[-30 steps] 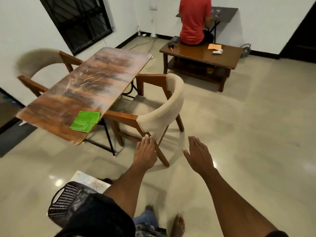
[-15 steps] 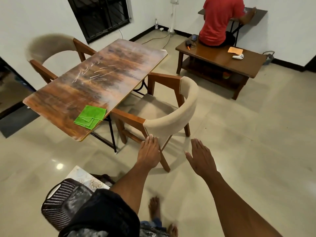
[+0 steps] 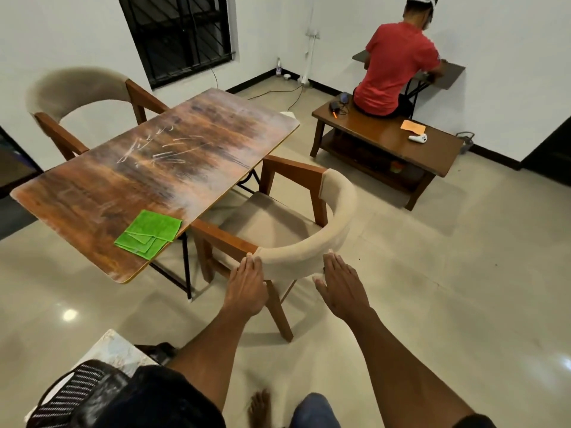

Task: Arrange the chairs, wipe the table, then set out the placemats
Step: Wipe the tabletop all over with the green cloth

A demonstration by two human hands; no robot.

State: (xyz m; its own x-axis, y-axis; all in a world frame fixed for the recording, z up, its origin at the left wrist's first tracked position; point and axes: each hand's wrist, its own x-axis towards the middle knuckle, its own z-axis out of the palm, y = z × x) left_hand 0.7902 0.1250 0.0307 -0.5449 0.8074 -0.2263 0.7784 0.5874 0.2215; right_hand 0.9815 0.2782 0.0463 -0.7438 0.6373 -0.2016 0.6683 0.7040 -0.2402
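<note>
Both hands now reaching chair backrest (image 3: 296,257), left hand (image 3: 247,285) touching, right hand (image 3: 340,288) contact unclear

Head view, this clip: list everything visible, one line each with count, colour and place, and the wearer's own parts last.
table: 1, scratched brown wood-print top, left of centre
cloth: 1, green, folded, on the table's near corner
chairs: 2, wood frames with beige padding; near chair at the table's right side, far chair at its left by the window
coffee table: 1, dark brown, back right
orange paper: 1, on the coffee table
white controller: 1, beside the paper
seated person: 1, red shirt, back turned, on the coffee table
window: 1, black grille, back wall
woven basket: 1, black and white, bottom left
left hand: on the near chair's backrest
right hand: open, at the backrest
</note>
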